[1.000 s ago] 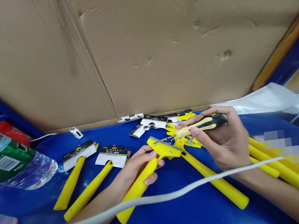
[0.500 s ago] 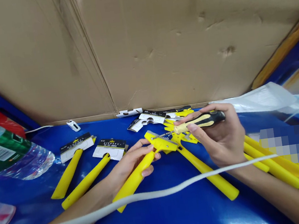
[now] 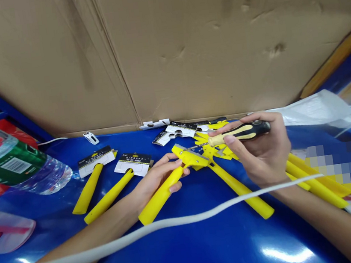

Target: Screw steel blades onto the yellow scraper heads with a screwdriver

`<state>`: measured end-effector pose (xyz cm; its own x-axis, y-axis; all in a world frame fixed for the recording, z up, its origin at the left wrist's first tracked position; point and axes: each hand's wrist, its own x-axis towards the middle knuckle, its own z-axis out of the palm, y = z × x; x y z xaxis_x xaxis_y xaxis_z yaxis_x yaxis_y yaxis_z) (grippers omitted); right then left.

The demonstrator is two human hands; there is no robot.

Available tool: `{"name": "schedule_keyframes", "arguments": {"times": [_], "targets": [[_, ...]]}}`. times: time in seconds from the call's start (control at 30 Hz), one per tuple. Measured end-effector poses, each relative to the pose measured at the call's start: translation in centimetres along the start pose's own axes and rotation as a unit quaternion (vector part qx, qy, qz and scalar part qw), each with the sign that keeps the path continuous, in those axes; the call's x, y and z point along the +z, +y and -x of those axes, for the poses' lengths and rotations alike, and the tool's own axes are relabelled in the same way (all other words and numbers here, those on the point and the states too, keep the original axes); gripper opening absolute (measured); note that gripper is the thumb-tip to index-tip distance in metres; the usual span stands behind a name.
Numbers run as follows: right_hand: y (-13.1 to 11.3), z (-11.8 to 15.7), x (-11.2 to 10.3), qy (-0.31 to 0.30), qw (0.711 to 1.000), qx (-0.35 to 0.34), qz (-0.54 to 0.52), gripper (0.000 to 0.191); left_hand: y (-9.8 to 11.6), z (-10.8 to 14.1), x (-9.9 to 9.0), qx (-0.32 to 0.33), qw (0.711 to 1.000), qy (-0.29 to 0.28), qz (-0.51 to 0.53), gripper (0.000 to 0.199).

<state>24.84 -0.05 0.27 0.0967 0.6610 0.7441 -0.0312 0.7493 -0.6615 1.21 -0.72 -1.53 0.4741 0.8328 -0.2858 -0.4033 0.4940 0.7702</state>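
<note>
My left hand [image 3: 163, 174] is closed around the neck of a yellow scraper [image 3: 163, 195], just below its wide head. A screwdriver [image 3: 242, 133] with a cream and black handle lies in the grip of my right hand [image 3: 266, 149]. Its tip meets a screw at the left end of the scraper's head. Behind the held scraper, another yellow scraper [image 3: 243, 189] rests on the blue table [image 3: 190, 241]. To the left lie two yellow scrapers with printed cards on their heads, a farther one [image 3: 89, 188] and a nearer one [image 3: 109, 197].
A water bottle [image 3: 14, 161] leans in from the left. A white cable [image 3: 174, 221] crosses in front of my arms. Printed cards [image 3: 178, 130] and yellow parts lie at the back. More yellow handles [image 3: 318, 186] rest at the right, near a white plastic bag [image 3: 308, 109].
The camera's view has shifted, bringing the table's front edge into sight. Both hands keep their grips, and the screwdriver tip stays at the same screw.
</note>
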Motion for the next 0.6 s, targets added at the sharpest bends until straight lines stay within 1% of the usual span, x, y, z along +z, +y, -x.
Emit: {"name": "schedule_keyframes", "arguments": {"times": [0.13,0.3,0.4,0.5,0.6], "targets": [[-0.14,-0.02,0.04,-0.001,1.0,-0.002,-0.006,0.034,-0.04,0.02,0.18,-0.001,1.0,0.011,0.001,0.029],[0.12,0.03,-0.09,-0.015,1.0,-0.015,-0.005,0.036,0.01,0.05,0.35,0.001,1.0,0.025,-0.011,0.034],[0.15,0.02,-0.16,-0.017,1.0,-0.024,0.0,0.037,-0.03,0.02,0.25,-0.004,0.999,0.017,-0.032,0.037],[-0.05,-0.03,-0.3,-0.02,0.999,-0.033,0.018,0.044,-0.24,0.03,0.07,-0.004,0.999,0.003,-0.053,0.039],[-0.29,-0.03,-0.51,-0.026,0.995,-0.073,0.067,0.055,-0.58,0.11,-0.04,0.006,0.998,0.0,-0.063,0.039]]}}
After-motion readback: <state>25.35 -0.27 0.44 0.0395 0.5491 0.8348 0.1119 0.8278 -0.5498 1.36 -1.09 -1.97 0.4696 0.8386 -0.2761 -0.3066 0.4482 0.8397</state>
